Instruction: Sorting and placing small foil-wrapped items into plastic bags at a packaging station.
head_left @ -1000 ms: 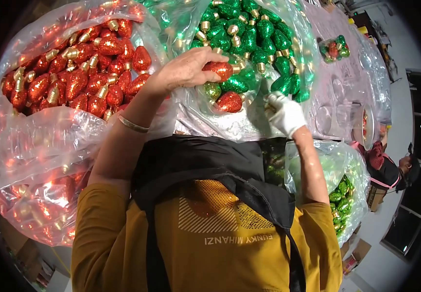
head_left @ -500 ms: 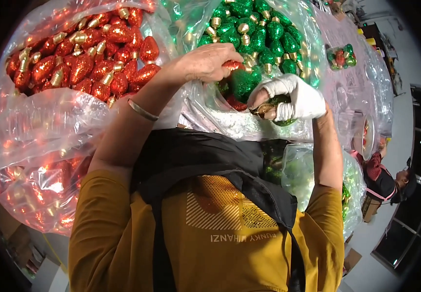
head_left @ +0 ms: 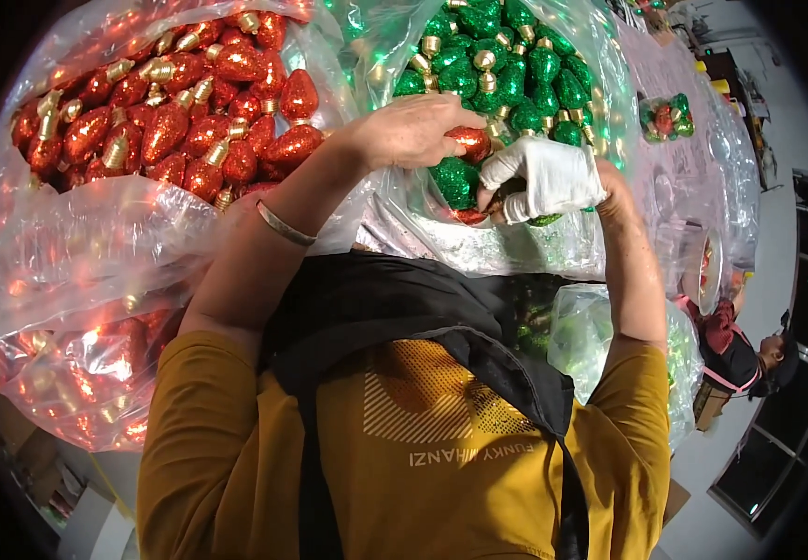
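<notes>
My bare left hand (head_left: pixel 413 131), a bangle on its wrist, is closed with its fingertips on a red glitter bulb ornament (head_left: pixel 471 143). Close to its right, my right hand (head_left: pixel 546 179) wears a white glove with bare fingertips. Its fingers are curled over a green glitter ornament, of which only a sliver (head_left: pixel 544 220) shows below the glove. Between the hands lie another green ornament (head_left: pixel 454 183) and, lower, a red one (head_left: pixel 469 216), partly covered by the gloved fingers. Whatever surrounds these ornaments is mostly hidden.
At left a large clear plastic bag (head_left: pixel 96 224) holds many red ornaments (head_left: pixel 166 131). Ahead, another bag holds green ones (head_left: pixel 544 65). A small red-and-green pack (head_left: pixel 667 118) rests on the pink-covered table (head_left: pixel 642 79) at right. A person (head_left: pixel 738 350) is at far right.
My right hand has turned over and moved slightly left, hiding most of its green ornament. My left hand has shifted a little right and down, with more of the red ornament showing.
</notes>
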Action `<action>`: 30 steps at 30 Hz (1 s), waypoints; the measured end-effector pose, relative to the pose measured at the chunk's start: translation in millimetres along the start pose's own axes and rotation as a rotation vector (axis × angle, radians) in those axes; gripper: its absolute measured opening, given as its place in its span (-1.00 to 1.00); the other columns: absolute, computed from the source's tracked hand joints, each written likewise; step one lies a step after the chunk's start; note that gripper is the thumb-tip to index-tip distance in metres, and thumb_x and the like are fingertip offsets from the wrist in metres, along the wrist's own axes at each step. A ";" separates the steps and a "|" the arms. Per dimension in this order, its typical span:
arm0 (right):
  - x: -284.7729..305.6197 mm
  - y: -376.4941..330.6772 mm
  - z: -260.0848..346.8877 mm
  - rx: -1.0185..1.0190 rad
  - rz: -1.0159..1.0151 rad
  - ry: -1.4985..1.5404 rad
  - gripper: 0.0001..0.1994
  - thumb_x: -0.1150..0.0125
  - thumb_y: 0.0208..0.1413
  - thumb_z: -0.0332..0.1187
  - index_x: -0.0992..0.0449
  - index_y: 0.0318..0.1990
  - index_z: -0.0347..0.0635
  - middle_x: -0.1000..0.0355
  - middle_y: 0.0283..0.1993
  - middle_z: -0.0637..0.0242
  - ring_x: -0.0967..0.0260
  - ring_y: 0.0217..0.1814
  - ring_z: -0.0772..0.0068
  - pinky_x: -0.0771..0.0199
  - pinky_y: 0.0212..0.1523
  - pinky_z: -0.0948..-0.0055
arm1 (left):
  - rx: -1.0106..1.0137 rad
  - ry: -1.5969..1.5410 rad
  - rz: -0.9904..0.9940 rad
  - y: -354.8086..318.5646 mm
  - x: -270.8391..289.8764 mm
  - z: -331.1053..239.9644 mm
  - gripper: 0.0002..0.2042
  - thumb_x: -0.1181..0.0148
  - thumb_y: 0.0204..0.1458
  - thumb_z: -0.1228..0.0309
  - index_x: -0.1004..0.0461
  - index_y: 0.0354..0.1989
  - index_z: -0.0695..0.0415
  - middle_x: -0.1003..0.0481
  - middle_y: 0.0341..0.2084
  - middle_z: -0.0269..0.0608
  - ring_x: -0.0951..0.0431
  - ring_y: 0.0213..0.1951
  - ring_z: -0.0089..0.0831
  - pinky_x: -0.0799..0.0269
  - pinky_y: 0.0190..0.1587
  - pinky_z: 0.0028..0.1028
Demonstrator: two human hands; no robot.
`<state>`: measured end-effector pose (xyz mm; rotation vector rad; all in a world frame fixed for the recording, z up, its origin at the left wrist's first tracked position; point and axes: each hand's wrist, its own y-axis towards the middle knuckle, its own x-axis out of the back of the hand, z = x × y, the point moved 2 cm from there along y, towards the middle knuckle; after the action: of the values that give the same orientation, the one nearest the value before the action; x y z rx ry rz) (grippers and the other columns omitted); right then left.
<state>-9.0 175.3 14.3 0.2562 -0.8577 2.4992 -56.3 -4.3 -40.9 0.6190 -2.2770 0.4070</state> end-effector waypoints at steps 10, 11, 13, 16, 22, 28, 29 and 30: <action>7.3 -39.9 -71.9 0.003 -1.600 -0.158 -0.87 -0.21 0.06 -0.37 -0.54 -0.26 -0.20 -0.49 -0.34 0.27 -0.41 -0.35 0.44 -0.42 -0.26 0.50 | -0.177 0.057 -0.224 -0.6 -18.6 14.7 -0.58 -0.11 0.06 0.34 -0.34 0.11 0.16 -0.41 -0.11 0.09 -0.40 0.01 -0.05 -0.28 0.11 -0.22; 2.6 -42.9 -93.2 -0.105 -1.657 -0.228 -0.86 -0.20 0.05 -0.36 -0.54 -0.26 -0.19 -0.49 -0.31 0.24 -0.42 -0.35 0.38 -0.44 -0.24 0.46 | -0.196 0.110 -0.295 1.2 -19.8 17.5 -0.58 -0.12 0.04 0.33 -0.35 0.10 0.16 -0.41 -0.16 0.10 -0.42 -0.04 -0.03 -0.30 0.09 -0.21; -21.6 -29.2 -152.9 -0.130 -1.624 -0.475 -0.82 -0.23 0.01 -0.31 -0.54 -0.27 -0.18 -0.48 -0.28 0.20 -0.44 -0.33 0.29 -0.46 -0.21 0.40 | -0.214 0.108 -0.303 6.8 -22.8 13.8 -0.60 -0.11 0.06 0.33 -0.36 0.08 0.18 -0.42 -0.13 0.10 -0.41 -0.01 -0.03 -0.29 0.09 -0.22; -29.7 -22.4 -143.0 -0.117 -1.541 -0.682 -0.77 -0.25 -0.05 -0.24 -0.54 -0.28 -0.16 -0.49 -0.25 0.14 -0.46 -0.29 0.17 -0.47 -0.18 0.31 | -0.195 0.113 -0.316 3.3 -23.4 16.7 -0.62 -0.10 0.08 0.34 -0.38 0.06 0.23 -0.43 -0.08 0.08 -0.40 0.03 -0.03 -0.27 0.10 -0.25; -23.7 -43.5 -61.5 -0.220 -0.965 -0.796 -0.77 -0.24 -0.11 -0.32 -0.55 -0.27 -0.20 -0.50 -0.33 0.15 -0.47 -0.33 0.18 -0.49 -0.24 0.32 | -0.166 0.120 -0.271 0.7 -19.5 11.8 -0.59 -0.12 0.07 0.27 -0.38 0.08 0.18 -0.42 -0.03 0.08 -0.38 0.06 -0.03 -0.25 0.14 -0.24; -20.5 7.4 4.8 -0.305 -0.304 -0.854 -0.81 -0.20 -0.09 -0.50 -0.56 -0.27 -0.30 -0.51 -0.44 0.17 -0.48 -0.43 0.31 -0.51 -0.35 0.42 | -0.128 0.120 -0.282 0.2 -18.0 14.9 -0.57 -0.12 0.07 0.25 -0.37 0.10 0.15 -0.40 0.02 0.06 -0.36 0.10 -0.06 -0.23 0.17 -0.24; -11.0 3.1 3.9 -0.215 -0.377 -0.770 -0.82 -0.19 -0.08 -0.51 -0.55 -0.27 -0.33 -0.51 -0.44 0.15 -0.48 -0.44 0.33 -0.52 -0.35 0.42 | -0.169 0.088 -0.320 -0.5 -17.3 16.9 -0.60 -0.12 0.05 0.29 -0.38 0.08 0.15 -0.41 -0.03 0.03 -0.38 0.06 -0.06 -0.26 0.13 -0.23; -4.8 -0.7 3.7 -0.125 -0.447 -0.685 -0.83 -0.18 -0.06 -0.51 -0.54 -0.28 -0.35 -0.52 -0.44 0.13 -0.49 -0.44 0.34 -0.52 -0.35 0.43 | -0.210 0.056 -0.358 -1.6 -16.4 18.8 -0.62 -0.12 0.03 0.33 -0.38 0.05 0.15 -0.42 -0.07 0.00 -0.40 0.01 -0.06 -0.28 0.09 -0.22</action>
<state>-4.5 171.6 16.0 1.1646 -1.0571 1.9292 -56.1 -9.1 -65.4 0.8728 -2.0654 0.0111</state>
